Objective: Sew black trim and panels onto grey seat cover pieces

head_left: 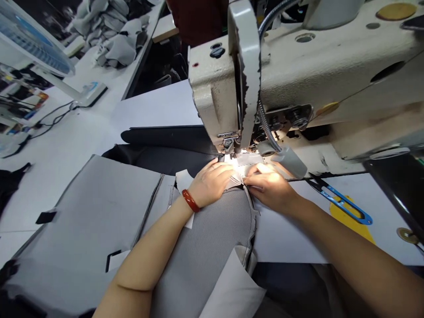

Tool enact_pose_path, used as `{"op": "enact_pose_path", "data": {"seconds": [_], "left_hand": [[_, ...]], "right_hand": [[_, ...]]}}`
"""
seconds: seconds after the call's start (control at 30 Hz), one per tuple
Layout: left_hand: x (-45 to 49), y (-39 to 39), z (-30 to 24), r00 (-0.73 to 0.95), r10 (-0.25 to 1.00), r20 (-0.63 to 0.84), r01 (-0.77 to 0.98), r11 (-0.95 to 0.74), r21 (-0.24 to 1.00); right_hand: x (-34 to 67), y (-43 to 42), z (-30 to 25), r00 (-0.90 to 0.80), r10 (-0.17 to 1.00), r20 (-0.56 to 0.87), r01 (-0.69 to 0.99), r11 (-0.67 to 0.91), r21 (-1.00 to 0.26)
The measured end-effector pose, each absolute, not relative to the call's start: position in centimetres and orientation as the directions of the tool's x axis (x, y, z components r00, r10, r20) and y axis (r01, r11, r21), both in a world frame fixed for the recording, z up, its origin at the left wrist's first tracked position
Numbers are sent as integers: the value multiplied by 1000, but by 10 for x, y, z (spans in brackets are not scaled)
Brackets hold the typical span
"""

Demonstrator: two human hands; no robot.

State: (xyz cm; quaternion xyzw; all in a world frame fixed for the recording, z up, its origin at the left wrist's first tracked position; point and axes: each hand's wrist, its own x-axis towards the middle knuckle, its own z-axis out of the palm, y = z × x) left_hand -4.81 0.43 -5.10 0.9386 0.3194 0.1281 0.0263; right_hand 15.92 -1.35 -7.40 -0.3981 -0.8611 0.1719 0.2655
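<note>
Grey fabric with a curved, piped edge runs from under the needle area of a cream sewing machine down toward me. My left hand, a red bangle on its wrist, lies flat on the fabric just left of the needle, fingers stretched toward it. Right of the needle, my right hand pinches the fabric's seam edge between thumb and fingers. A lamp lights the spot between both hands brightly, and the presser foot there is partly washed out.
Blue thread snips lie on a yellow piece at the right. Large grey panels and dark fabric spread to the left. A fan and a grey fabric pile stand further back.
</note>
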Motion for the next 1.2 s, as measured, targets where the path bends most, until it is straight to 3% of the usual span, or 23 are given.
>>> {"op": "enact_pose_path", "data": {"seconds": [0.17, 0.33, 0.6, 0.97, 1.2], "left_hand": [[-50, 14, -53, 786, 570, 240, 570, -818, 78], [-54, 17, -51, 858, 419, 297, 409, -907, 98], [-52, 16, -45, 832, 475, 286, 499, -867, -9], [-52, 35, -46, 861, 449, 239, 475, -878, -61], [-54, 58, -43, 890, 328, 318, 379, -919, -112]], "right_hand": [[157, -12, -79, -491, 763, 422, 584, 647, -490], [151, -17, -83, -415, 741, 528, 569, 664, -485], [146, -15, -85, -427, 729, 536, 654, 658, -373], [147, -6, -84, -401, 888, 224, 758, 459, -463], [140, 2, -90, -370, 900, 232, 762, 437, -479]]}}
